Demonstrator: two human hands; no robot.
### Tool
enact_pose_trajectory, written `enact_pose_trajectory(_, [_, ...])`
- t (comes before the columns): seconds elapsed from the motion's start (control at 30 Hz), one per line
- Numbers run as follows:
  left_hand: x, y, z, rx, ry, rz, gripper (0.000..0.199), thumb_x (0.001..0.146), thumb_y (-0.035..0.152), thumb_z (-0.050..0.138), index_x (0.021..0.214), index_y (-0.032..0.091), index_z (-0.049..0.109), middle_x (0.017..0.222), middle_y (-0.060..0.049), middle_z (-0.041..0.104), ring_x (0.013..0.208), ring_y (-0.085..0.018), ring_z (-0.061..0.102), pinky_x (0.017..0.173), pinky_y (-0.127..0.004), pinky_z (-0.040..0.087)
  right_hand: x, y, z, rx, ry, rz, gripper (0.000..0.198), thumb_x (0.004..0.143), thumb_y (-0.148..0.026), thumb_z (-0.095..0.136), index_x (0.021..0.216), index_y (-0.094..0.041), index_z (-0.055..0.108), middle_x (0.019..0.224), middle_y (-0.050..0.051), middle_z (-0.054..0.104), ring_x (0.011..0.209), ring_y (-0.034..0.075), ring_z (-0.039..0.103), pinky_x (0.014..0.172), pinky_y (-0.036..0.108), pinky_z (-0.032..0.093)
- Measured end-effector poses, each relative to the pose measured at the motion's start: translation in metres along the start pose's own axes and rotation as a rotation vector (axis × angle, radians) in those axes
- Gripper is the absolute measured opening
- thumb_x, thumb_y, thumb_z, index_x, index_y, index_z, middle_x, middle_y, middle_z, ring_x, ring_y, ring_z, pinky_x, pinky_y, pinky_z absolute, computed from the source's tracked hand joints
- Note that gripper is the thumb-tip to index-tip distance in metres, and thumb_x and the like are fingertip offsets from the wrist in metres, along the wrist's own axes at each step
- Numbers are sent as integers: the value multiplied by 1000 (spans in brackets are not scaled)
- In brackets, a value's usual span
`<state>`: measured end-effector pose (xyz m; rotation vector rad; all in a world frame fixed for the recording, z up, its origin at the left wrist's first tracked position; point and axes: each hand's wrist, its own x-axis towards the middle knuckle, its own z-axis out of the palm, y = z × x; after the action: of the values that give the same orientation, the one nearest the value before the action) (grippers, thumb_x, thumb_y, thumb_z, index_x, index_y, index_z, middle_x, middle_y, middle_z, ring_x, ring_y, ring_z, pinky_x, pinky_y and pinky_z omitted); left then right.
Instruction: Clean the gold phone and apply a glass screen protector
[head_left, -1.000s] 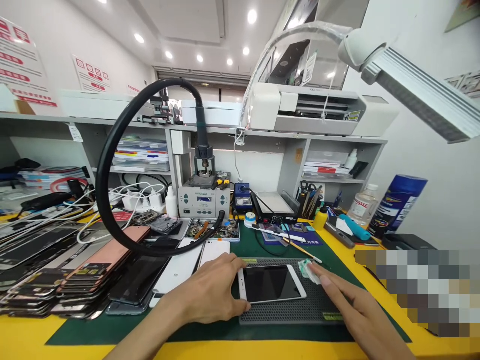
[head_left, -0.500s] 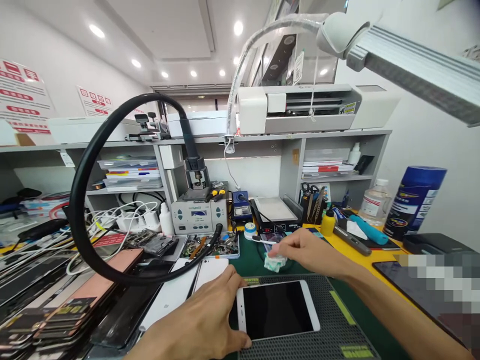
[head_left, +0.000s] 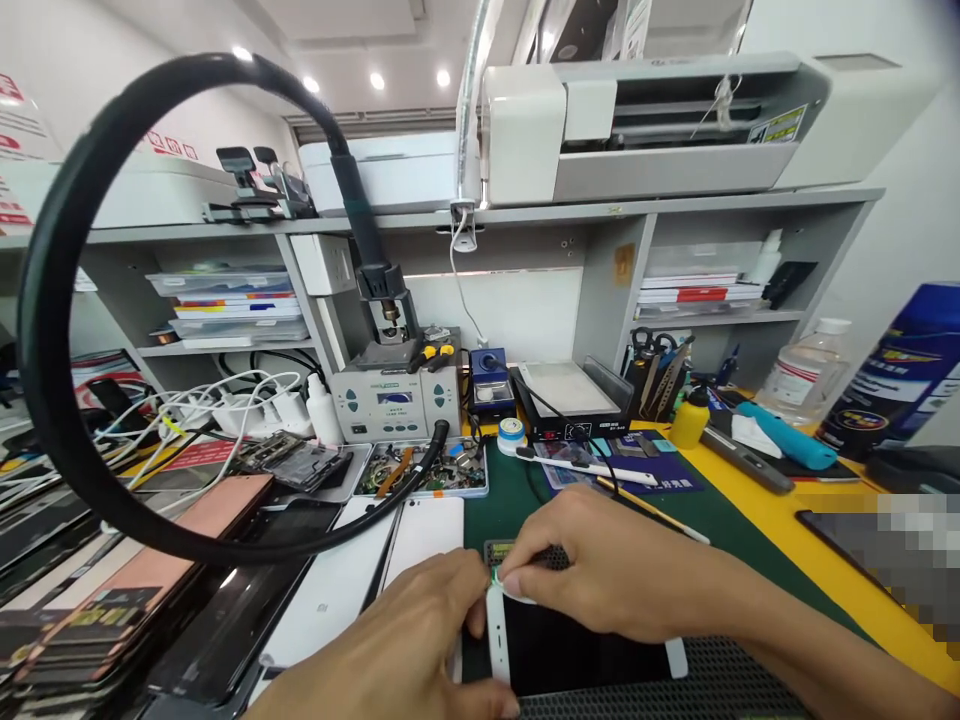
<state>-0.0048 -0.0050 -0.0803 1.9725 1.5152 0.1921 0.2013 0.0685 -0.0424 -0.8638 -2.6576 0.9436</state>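
A white-framed smartphone (head_left: 577, 655) lies screen up on a black perforated mat (head_left: 739, 675). My left hand (head_left: 401, 640) grips its left end, fingers at the far corner and thumb at the near one. My right hand (head_left: 600, 570) is over the phone's far left part, thumb and fingers pinched on a crumpled white and green cloth (head_left: 496, 577). The cloth touches the far left corner of the phone; most of it is hidden under my fingers. Behind my right hand lie a white brush (head_left: 592, 466) and a thin yellow stick (head_left: 660, 515).
A hot-air station (head_left: 397, 400) with a looping black hose (head_left: 45, 330) stands at the back left. Nearer are a tray of small parts (head_left: 420, 470) and white phone backs (head_left: 322, 600). A heating plate (head_left: 570, 395), yellow bottle (head_left: 688, 420) and blue spray can (head_left: 896, 375) stand farther right.
My right hand has brought the crumpled cloth from behind the mat onto the phone's far left corner. My left hand still holds the phone's left end. The camera view has shifted closer and lower.
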Motion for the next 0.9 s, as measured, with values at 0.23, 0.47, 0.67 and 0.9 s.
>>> enact_pose_trajectory(0.23, [4,-18,5,-35,51,134,36,83,46,75,107,23,60,107,-3,63,100,-24,57,88,-33,44,0,21,-23,72,-121,147,25,87,-36,69,85,-16,83,66,-2,68,55,10,47,48,20,34])
enact_pose_trajectory(0.47, [5,-16,4,-18,72,151,42,83,49,74,113,22,62,105,-4,65,98,-25,59,87,-33,46,-15,36,-45,20,-186,172,23,85,-36,72,84,-17,85,71,0,72,61,12,52,54,21,38])
enact_pose_trajectory(0.67, [3,-9,1,-12,58,157,35,82,43,77,105,22,61,104,-1,64,95,-22,57,83,-32,43,-13,19,-25,2,-89,209,25,88,-35,65,77,-18,79,56,-5,52,52,10,36,45,23,26])
enact_pose_trajectory(0.9, [1,-10,3,30,61,132,35,83,46,76,99,21,58,101,-1,62,93,-23,55,79,-32,41,-2,-7,14,-88,131,-19,27,87,-14,57,66,-18,72,55,-5,50,54,10,35,51,25,26])
